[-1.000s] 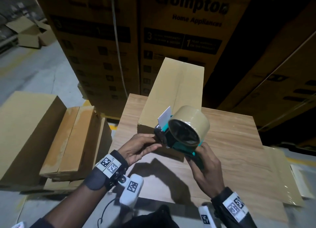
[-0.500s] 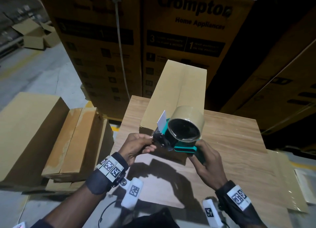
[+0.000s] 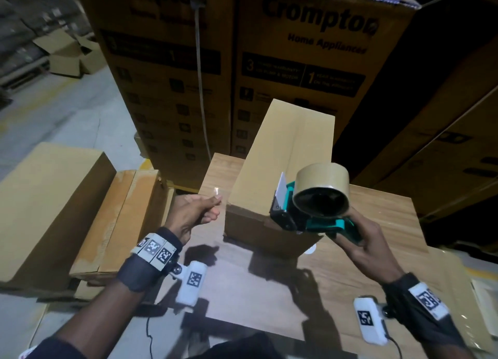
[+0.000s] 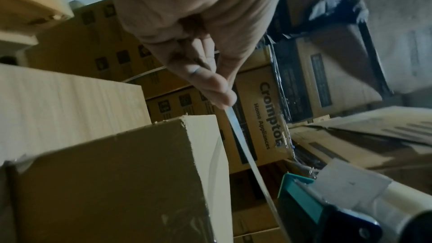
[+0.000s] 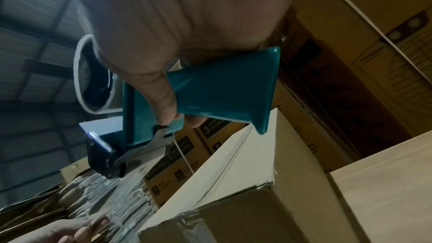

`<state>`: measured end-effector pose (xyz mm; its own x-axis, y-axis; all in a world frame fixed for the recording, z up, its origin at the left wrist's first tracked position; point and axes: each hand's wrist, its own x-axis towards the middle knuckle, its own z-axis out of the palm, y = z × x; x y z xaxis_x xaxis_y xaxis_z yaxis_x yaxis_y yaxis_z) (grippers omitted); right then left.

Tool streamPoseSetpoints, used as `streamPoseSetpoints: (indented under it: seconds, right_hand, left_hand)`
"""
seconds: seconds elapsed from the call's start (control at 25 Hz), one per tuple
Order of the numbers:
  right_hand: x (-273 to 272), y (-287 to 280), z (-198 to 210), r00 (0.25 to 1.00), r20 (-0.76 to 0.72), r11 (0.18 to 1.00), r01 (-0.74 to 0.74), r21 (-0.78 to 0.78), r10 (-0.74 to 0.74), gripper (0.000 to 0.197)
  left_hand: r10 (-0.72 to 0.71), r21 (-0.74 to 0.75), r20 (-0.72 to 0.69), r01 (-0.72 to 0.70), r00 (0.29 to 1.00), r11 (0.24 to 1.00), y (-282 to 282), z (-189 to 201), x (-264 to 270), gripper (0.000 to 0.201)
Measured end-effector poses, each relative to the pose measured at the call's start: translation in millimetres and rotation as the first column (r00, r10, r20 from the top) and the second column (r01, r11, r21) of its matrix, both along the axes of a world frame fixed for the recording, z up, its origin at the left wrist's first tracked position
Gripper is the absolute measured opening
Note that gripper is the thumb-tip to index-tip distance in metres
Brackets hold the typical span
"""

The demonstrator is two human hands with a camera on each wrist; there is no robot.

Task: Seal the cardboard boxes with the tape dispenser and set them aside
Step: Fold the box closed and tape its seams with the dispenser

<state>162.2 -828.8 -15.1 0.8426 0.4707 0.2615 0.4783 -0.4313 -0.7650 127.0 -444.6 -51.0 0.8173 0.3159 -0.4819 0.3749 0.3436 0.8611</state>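
Two hands: both busy, one on the tool, one on the tape end.
Right hand [image 3: 358, 240]: fingers wrapped round the teal handle of the tape dispenser [image 3: 310, 208], held in the air over the near end of the cardboard box [image 3: 280, 175].
Left hand [image 3: 194, 213]: thumb and fingers pinched together on the free end of the tape strip [image 4: 243, 143], drawn out to the left of the box.
Box position: lies lengthwise on the wooden table [image 3: 377, 224], toward its far edge, flaps closed; centre seam shows in the right wrist view.
Set-aside stock: plain boxes [image 3: 54, 202] stacked off the table's left edge.
Backdrop: printed cartons [image 3: 310, 62] beyond the far edge.
Step, as judged: pulling tape free before laying it on the seam; this box not yet sealed along its top.
Risk 1: stretched strip could fold and stick to itself if tension drops.
Risk 2: tape may land off the seam, since the strip runs sideways, not along it.
Risk 3: pinched end may cling to the fingers on release.
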Motion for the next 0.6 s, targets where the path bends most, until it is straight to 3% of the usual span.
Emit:
streamPoseSetpoints:
  seconds: [0.28, 0.6]
  right_hand:
    - [18, 11, -26, 0.999, 0.037, 0.990, -0.001, -0.142, 0.006, 0.042]
    - [21, 17, -36, 0.995, 0.098, 0.970, 0.003, -0.242, 0.021, 0.051]
  left_hand:
    - [0.075, 0.220, -0.003, -0.073, 0.997, 0.973, -2, -23, 19, 0.035]
    - [0.102, 0.284, -0.020, -0.092, 0.995, 0.954, -9, -38, 17, 0.029]
